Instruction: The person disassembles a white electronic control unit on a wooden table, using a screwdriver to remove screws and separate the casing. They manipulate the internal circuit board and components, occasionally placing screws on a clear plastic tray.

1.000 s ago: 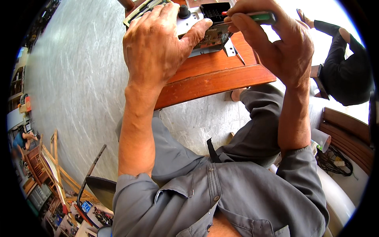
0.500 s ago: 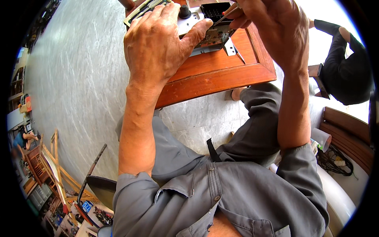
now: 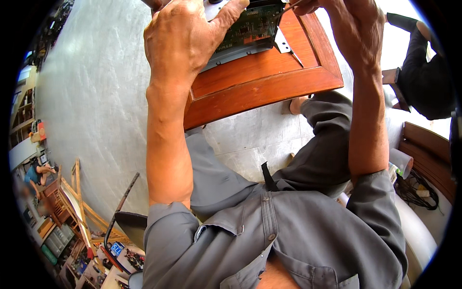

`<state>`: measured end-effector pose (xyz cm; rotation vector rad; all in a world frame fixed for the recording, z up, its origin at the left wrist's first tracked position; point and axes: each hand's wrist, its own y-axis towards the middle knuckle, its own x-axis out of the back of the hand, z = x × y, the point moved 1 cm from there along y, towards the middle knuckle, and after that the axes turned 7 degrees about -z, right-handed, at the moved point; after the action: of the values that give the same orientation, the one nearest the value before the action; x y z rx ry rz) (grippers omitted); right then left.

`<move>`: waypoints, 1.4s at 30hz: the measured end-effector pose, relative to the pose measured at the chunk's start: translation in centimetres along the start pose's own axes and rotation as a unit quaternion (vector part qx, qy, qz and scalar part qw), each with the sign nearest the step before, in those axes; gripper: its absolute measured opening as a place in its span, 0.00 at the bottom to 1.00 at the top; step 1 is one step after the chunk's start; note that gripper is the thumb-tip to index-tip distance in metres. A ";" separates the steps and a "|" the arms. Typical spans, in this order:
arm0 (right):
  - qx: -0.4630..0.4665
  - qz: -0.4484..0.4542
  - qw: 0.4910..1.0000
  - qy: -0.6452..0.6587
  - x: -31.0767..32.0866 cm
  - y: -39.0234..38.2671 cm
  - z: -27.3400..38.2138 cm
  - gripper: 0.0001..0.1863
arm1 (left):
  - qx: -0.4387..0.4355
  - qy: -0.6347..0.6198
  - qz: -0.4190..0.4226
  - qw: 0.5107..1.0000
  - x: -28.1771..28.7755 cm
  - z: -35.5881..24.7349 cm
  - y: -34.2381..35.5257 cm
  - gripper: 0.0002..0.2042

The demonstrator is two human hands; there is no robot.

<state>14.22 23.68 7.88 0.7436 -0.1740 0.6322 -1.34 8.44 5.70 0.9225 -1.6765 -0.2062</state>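
An opened electronic device with a green circuit board [image 3: 248,30] lies at the table's near side, cut off by the top of the view. My left hand [image 3: 179,41] is closed over the device's left side. Its thumb presses on the white panel [image 3: 212,11] above the board; the fingertips are partly out of view. At the device's right corner, my right hand [image 3: 353,29] is closed round a thin metal-shafted tool [image 3: 290,7], whose exact kind I cannot make out. Beside the board, a white metal bracket [image 3: 283,44] with holes sticks out, with a slim pointed tool [image 3: 297,59] next to it.
The reddish-brown wooden table [image 3: 255,98] ends just above my knees. To the right are a dark-clothed person [image 3: 430,84], a wooden bench [image 3: 426,154] and a black cable coil [image 3: 418,192]. Wooden frames [image 3: 79,207] and clutter stand at the left.
The view has shifted, and the device sits nearer its top edge, with more of the circuit board showing. My right hand and its tool have moved right, away from the left thumb.
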 end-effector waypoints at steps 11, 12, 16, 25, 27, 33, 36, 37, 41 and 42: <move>-0.173 0.113 0.977 -0.045 1.1 -0.4 -4.7 0.23 | -0.073 -0.049 0.089 0.992 0.5 3.3 0.3 0.27; -0.176 0.124 0.975 -0.048 1.1 -0.6 -5.4 0.23 | -0.079 -0.049 0.078 0.993 0.6 3.2 0.2 0.27; -0.204 0.174 0.962 -0.046 0.4 -1.3 -6.9 0.22 | -0.087 -0.064 0.043 0.993 0.1 3.2 0.2 0.26; -0.190 0.273 0.935 -0.124 -0.3 -1.2 -4.9 0.20 | -0.017 -0.015 0.070 0.997 0.2 4.6 0.0 0.27; -0.141 0.251 0.949 -0.129 -0.5 -1.5 -5.7 0.20 | 0.008 -0.048 0.081 0.995 0.0 5.1 -0.2 0.27; -0.128 0.219 0.963 -0.085 0.1 -1.8 -6.3 0.18 | 0.131 -0.123 0.119 0.977 0.4 5.8 -1.1 0.28; -0.162 0.209 0.962 -0.065 0.6 -1.6 -5.0 0.17 | 0.167 -0.099 0.101 0.976 0.9 6.0 -1.5 0.30; -0.176 0.206 0.961 -0.060 0.8 -1.7 -4.9 0.16 | 0.179 -0.094 0.096 0.975 1.1 6.1 -1.6 0.31; -0.103 0.201 0.973 -0.049 0.7 -1.8 -6.0 0.18 | 0.235 -0.074 0.109 0.963 1.2 8.5 -1.9 0.32; -0.117 0.203 0.971 -0.051 0.8 -1.7 -5.8 0.18 | 0.252 -0.086 0.119 0.956 1.0 9.3 -1.7 0.32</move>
<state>15.44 27.05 2.94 0.5139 -0.4972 0.9449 -8.78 3.62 2.36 1.0840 -2.0308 0.3306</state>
